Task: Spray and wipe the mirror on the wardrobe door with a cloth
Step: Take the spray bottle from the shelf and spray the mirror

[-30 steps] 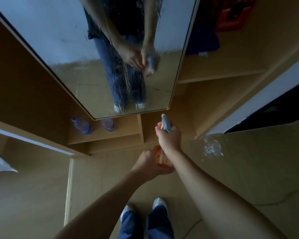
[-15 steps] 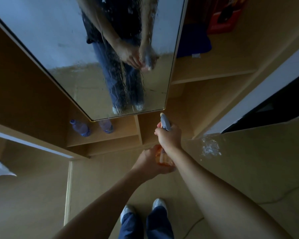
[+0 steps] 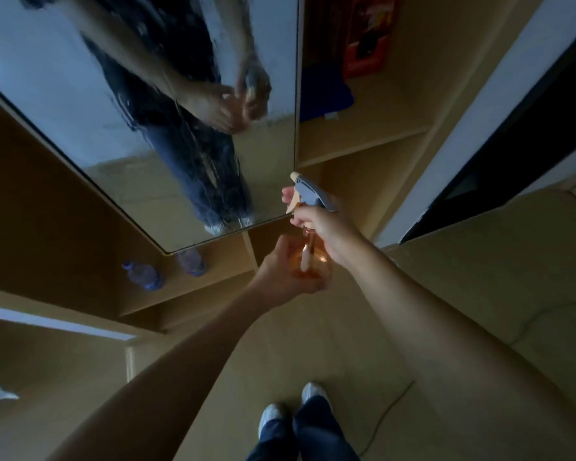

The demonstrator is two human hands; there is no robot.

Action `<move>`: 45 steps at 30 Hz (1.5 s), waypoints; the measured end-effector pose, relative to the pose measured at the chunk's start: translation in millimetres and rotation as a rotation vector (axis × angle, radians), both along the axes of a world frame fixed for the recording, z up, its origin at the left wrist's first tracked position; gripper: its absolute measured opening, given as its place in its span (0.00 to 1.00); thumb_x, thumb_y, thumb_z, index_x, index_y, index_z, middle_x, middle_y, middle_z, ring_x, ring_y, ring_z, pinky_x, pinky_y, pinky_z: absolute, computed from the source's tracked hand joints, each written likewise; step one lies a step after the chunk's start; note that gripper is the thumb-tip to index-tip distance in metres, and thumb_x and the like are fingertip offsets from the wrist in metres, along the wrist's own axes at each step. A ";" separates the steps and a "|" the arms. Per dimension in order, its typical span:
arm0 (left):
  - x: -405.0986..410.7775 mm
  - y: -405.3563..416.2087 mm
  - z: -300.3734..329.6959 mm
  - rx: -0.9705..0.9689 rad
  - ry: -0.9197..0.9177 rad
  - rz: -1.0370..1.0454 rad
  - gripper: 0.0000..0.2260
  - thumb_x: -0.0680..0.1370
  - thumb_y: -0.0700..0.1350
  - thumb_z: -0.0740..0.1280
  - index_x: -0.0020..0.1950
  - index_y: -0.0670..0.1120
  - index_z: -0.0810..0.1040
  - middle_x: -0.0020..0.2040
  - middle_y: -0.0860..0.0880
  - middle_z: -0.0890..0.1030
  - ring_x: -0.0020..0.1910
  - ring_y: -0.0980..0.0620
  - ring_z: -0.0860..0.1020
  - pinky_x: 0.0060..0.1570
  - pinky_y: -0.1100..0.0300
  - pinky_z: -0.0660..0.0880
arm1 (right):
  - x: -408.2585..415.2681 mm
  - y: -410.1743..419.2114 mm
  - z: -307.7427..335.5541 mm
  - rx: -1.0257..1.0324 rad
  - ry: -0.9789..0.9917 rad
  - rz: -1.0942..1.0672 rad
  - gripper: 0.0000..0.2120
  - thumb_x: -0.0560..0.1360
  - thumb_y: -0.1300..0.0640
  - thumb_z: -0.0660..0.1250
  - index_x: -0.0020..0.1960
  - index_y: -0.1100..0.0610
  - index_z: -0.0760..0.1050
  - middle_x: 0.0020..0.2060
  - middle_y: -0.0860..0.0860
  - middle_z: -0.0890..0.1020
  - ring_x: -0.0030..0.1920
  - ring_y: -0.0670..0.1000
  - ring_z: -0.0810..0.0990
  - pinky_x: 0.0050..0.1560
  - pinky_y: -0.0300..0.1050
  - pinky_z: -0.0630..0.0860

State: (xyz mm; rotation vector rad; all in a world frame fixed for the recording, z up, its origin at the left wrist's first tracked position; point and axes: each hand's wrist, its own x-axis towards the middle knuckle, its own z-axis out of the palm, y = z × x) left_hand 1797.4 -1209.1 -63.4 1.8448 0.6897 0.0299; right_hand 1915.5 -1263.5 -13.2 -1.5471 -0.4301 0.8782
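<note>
The mirror on the wardrobe door fills the upper left; streaks of wet spray run down its middle. An orange see-through spray bottle with a grey-blue trigger head points at the mirror's lower right corner. My right hand grips the bottle's neck, with fingers on the trigger. My left hand cups the bottle's body from below. No cloth is in view.
Open wardrobe shelves stand right of the mirror, holding a blue item and a red-orange box. Two plastic water bottles lie on the low shelf under the mirror. My feet stand on the tan floor.
The view has shifted, so the mirror sits further left and lower. My hands have raised the bottle slightly and its nozzle is turned more to the left, toward the glass.
</note>
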 end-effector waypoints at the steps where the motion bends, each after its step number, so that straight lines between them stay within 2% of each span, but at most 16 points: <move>1: 1.3 1.8 5.7 0.003 -0.016 -0.018 0.39 0.58 0.52 0.82 0.64 0.52 0.68 0.56 0.55 0.78 0.53 0.58 0.78 0.49 0.56 0.80 | 2.6 -2.7 7.5 0.019 -0.012 0.026 0.21 0.64 0.65 0.66 0.46 0.42 0.83 0.51 0.46 0.83 0.58 0.49 0.79 0.60 0.51 0.75; 4: 4.3 6.0 25.4 -0.006 -0.045 -0.088 0.38 0.61 0.47 0.83 0.66 0.53 0.68 0.56 0.55 0.79 0.53 0.56 0.79 0.44 0.61 0.78 | 9.4 -10.4 32.9 0.088 -0.049 0.107 0.23 0.68 0.70 0.64 0.48 0.43 0.83 0.54 0.45 0.82 0.60 0.50 0.76 0.65 0.55 0.72; 8: 8.9 10.3 44.9 -0.002 -0.066 -0.172 0.39 0.61 0.46 0.83 0.69 0.52 0.70 0.56 0.56 0.80 0.55 0.57 0.79 0.56 0.56 0.77 | 20.0 -15.8 63.9 0.200 -0.067 0.145 0.23 0.66 0.70 0.65 0.49 0.44 0.84 0.58 0.50 0.82 0.58 0.53 0.76 0.67 0.62 0.69; 11: 18.1 8.3 58.7 -0.050 -0.090 -0.155 0.38 0.60 0.46 0.83 0.67 0.50 0.71 0.55 0.54 0.82 0.54 0.56 0.80 0.58 0.54 0.77 | 34.0 -19.1 72.4 0.234 -0.026 0.053 0.19 0.65 0.68 0.71 0.53 0.53 0.83 0.59 0.58 0.81 0.57 0.57 0.78 0.66 0.61 0.72; 13: 26.6 5.0 67.1 -0.058 -0.099 -0.136 0.36 0.60 0.46 0.83 0.65 0.49 0.72 0.54 0.53 0.82 0.53 0.57 0.80 0.58 0.54 0.78 | 42.9 -23.0 78.5 0.257 0.036 -0.006 0.17 0.66 0.70 0.73 0.54 0.61 0.81 0.53 0.59 0.82 0.54 0.56 0.80 0.63 0.57 0.75; 14: 31.1 2.7 71.2 -0.053 -0.107 -0.129 0.36 0.60 0.47 0.83 0.65 0.49 0.73 0.54 0.54 0.82 0.53 0.57 0.80 0.57 0.55 0.78 | 47.2 -25.6 82.4 0.282 0.062 -0.019 0.14 0.67 0.71 0.72 0.51 0.61 0.80 0.47 0.57 0.83 0.51 0.54 0.80 0.61 0.55 0.77; 17: 48.5 -1.6 77.8 -0.015 -0.133 -0.056 0.35 0.59 0.50 0.83 0.63 0.52 0.74 0.51 0.56 0.82 0.50 0.60 0.80 0.50 0.61 0.77 | 67.4 -33.3 91.2 0.355 0.093 -0.002 0.11 0.70 0.71 0.71 0.48 0.58 0.79 0.40 0.50 0.82 0.46 0.51 0.80 0.60 0.54 0.76; 22: 93.1 -9.2 92.8 0.026 -0.185 0.041 0.30 0.61 0.50 0.82 0.60 0.53 0.75 0.50 0.56 0.82 0.49 0.59 0.81 0.48 0.63 0.77 | 108.7 -50.6 102.4 0.187 -0.066 0.071 0.14 0.71 0.60 0.74 0.56 0.57 0.77 0.45 0.48 0.80 0.50 0.49 0.80 0.58 0.47 0.75; 25: 132.1 -9.9 100.6 0.033 -0.201 0.081 0.25 0.62 0.49 0.82 0.54 0.55 0.75 0.49 0.54 0.82 0.48 0.57 0.81 0.48 0.62 0.77 | 141.3 -61.8 107.6 0.150 -0.097 0.116 0.09 0.74 0.59 0.71 0.54 0.54 0.77 0.44 0.48 0.83 0.49 0.47 0.82 0.60 0.45 0.74; 29: 182.1 -13.7 107.0 0.043 -0.213 0.106 0.31 0.63 0.48 0.82 0.63 0.49 0.74 0.51 0.54 0.81 0.49 0.58 0.79 0.44 0.65 0.75 | 190.3 -67.2 112.4 0.096 -0.199 0.091 0.14 0.73 0.56 0.72 0.58 0.54 0.78 0.52 0.50 0.84 0.55 0.51 0.82 0.62 0.50 0.75; 32: 216.9 -14.5 111.8 0.097 -0.217 0.096 0.31 0.63 0.49 0.81 0.63 0.50 0.74 0.53 0.54 0.80 0.52 0.56 0.79 0.51 0.59 0.78 | 224.0 -66.6 116.9 0.075 -0.260 0.093 0.16 0.73 0.55 0.72 0.60 0.57 0.77 0.50 0.50 0.84 0.53 0.50 0.83 0.58 0.50 0.77; 34: 236.9 -13.6 113.4 0.151 -0.221 0.070 0.24 0.65 0.48 0.81 0.56 0.55 0.74 0.51 0.56 0.80 0.53 0.54 0.79 0.55 0.56 0.77 | 242.8 -65.1 117.0 0.075 -0.278 0.082 0.15 0.74 0.56 0.72 0.60 0.57 0.78 0.50 0.49 0.84 0.53 0.48 0.83 0.59 0.47 0.76; 36: 254.5 -11.2 112.1 0.181 -0.229 0.053 0.23 0.66 0.48 0.80 0.53 0.59 0.72 0.51 0.57 0.79 0.54 0.54 0.78 0.57 0.56 0.76 | 259.8 -61.3 113.4 0.072 -0.283 0.074 0.14 0.74 0.55 0.72 0.59 0.54 0.78 0.52 0.50 0.84 0.55 0.48 0.82 0.62 0.47 0.75; 39: 277.1 -0.9 105.9 0.188 -0.202 0.063 0.26 0.66 0.50 0.80 0.60 0.55 0.73 0.55 0.54 0.79 0.55 0.54 0.77 0.57 0.56 0.75 | 282.8 -50.1 104.6 0.061 -0.280 0.075 0.13 0.73 0.54 0.72 0.57 0.50 0.78 0.53 0.51 0.84 0.56 0.49 0.81 0.64 0.50 0.74; 42: 299.1 17.0 95.7 0.132 -0.185 0.048 0.26 0.65 0.48 0.80 0.60 0.53 0.75 0.53 0.56 0.80 0.54 0.56 0.79 0.53 0.62 0.76 | 306.7 -32.7 95.5 0.042 -0.264 0.092 0.11 0.74 0.53 0.72 0.55 0.48 0.78 0.52 0.49 0.84 0.56 0.49 0.81 0.64 0.50 0.74; 45: 325.1 38.5 86.7 0.065 -0.168 0.034 0.23 0.67 0.44 0.80 0.59 0.52 0.76 0.52 0.56 0.81 0.53 0.56 0.80 0.45 0.71 0.75 | 331.5 -11.2 83.9 0.002 -0.274 0.098 0.16 0.72 0.50 0.74 0.58 0.49 0.78 0.52 0.48 0.84 0.56 0.49 0.81 0.65 0.53 0.74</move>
